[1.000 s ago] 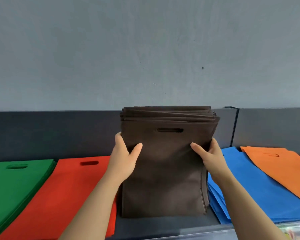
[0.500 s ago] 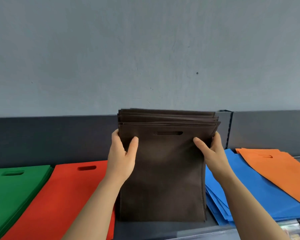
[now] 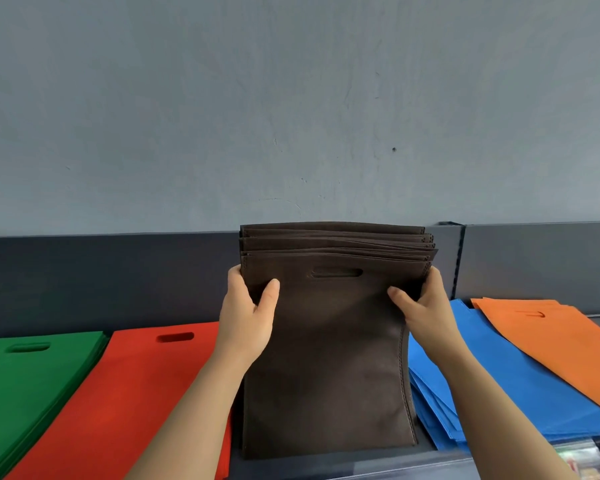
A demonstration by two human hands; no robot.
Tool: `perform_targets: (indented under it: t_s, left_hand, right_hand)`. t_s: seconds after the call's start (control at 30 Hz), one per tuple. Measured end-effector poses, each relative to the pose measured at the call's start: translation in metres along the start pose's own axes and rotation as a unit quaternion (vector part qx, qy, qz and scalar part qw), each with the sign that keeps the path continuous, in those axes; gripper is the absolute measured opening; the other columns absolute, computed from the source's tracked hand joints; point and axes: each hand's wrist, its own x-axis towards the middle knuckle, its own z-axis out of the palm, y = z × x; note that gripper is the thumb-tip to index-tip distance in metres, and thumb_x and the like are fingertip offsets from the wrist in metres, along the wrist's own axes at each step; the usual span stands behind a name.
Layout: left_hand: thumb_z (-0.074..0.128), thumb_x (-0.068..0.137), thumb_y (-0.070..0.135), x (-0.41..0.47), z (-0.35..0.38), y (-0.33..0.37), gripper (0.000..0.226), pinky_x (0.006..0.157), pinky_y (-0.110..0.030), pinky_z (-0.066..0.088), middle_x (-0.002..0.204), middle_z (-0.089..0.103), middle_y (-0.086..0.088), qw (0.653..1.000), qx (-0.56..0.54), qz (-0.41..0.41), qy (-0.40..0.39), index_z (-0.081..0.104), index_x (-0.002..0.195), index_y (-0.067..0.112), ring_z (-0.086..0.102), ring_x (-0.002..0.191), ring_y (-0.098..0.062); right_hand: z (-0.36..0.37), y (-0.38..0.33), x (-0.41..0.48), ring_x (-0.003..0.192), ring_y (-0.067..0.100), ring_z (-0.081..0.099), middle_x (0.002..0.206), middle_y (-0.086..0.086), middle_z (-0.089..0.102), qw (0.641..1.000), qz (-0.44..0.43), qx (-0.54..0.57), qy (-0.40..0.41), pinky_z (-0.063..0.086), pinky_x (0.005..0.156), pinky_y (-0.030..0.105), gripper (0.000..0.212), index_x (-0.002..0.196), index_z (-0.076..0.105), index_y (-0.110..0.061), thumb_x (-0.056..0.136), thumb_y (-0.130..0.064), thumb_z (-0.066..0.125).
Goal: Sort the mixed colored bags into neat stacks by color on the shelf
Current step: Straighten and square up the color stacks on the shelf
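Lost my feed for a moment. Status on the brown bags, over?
Left hand, right hand: both gripping brown bags by the sides. Stack upright on shelf, tops uneven. Red bags left, blue bags right, close alongside.

Bags: green point(image 3: 25, 382), red point(image 3: 125, 403), brown point(image 3: 329, 358), blue point(image 3: 492, 393), orange point(image 3: 555, 337); wall point(image 3: 291, 98) grey.
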Motion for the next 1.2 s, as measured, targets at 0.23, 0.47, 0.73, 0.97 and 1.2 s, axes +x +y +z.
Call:
perform_targets:
  t_s: [0.23,0.47,0.73,0.97,1.2]
  left_hand:
    - [0.052,0.086,0.06,0.02,0.007,0.042,0.044,0.074,-0.024,0.036,0.09,0.053,0.014,0.972,-0.16,-0.149,0.09,0.049,0.107,0.022,0.051,0.083,-0.003]
    - [0.049,0.092,0.052,0.019,0.013,0.04,0.032,0.075,-0.028,0.04,0.09,0.056,0.011,0.979,-0.129,-0.135,0.088,0.051,0.103,0.023,0.053,0.089,-0.012]
    - [0.056,0.087,0.045,0.033,0.001,0.052,0.037,0.056,-0.029,0.03,0.067,0.04,0.005,0.954,-0.193,-0.212,0.087,0.041,0.072,0.016,0.035,0.06,-0.01]
    - [0.043,0.088,0.066,0.032,0.0,0.045,0.047,0.083,-0.034,0.04,0.091,0.049,0.015,0.971,-0.17,-0.154,0.066,0.054,0.1,0.022,0.046,0.086,-0.005]
    - [0.078,0.072,0.04,0.017,-0.008,0.012,0.054,0.081,-0.015,0.044,0.105,0.062,0.02,0.995,-0.085,-0.031,-0.03,0.047,0.115,0.031,0.059,0.095,0.007]
  right_hand:
    - [0.003,0.0,-0.003,0.106,0.0,0.055,0.116,-0.013,0.057,1.0,-0.009,0.008,-0.013,0.046,0.086,0.018,0.042,0.123,0.041,-0.023,0.089,-0.004,0.059]
    - [0.003,0.007,-0.005,0.105,-0.002,0.053,0.113,-0.015,0.055,1.0,0.0,-0.005,0.0,0.044,0.088,0.023,0.044,0.122,0.038,-0.025,0.089,-0.004,0.058]
    - [0.007,0.007,-0.005,0.103,0.0,0.054,0.112,-0.013,0.055,1.0,-0.006,0.002,-0.006,0.044,0.082,0.018,0.049,0.121,0.037,-0.026,0.085,0.001,0.058]
    - [0.005,0.005,-0.003,0.106,-0.001,0.057,0.116,-0.011,0.06,1.0,-0.008,0.024,-0.011,0.047,0.088,0.018,0.044,0.125,0.045,-0.021,0.088,-0.004,0.062]
    - [-0.009,-0.021,0.017,0.104,0.007,0.063,0.114,-0.007,0.066,0.997,-0.021,0.074,-0.002,0.051,0.086,0.023,0.039,0.123,0.053,-0.018,0.087,-0.01,0.065]
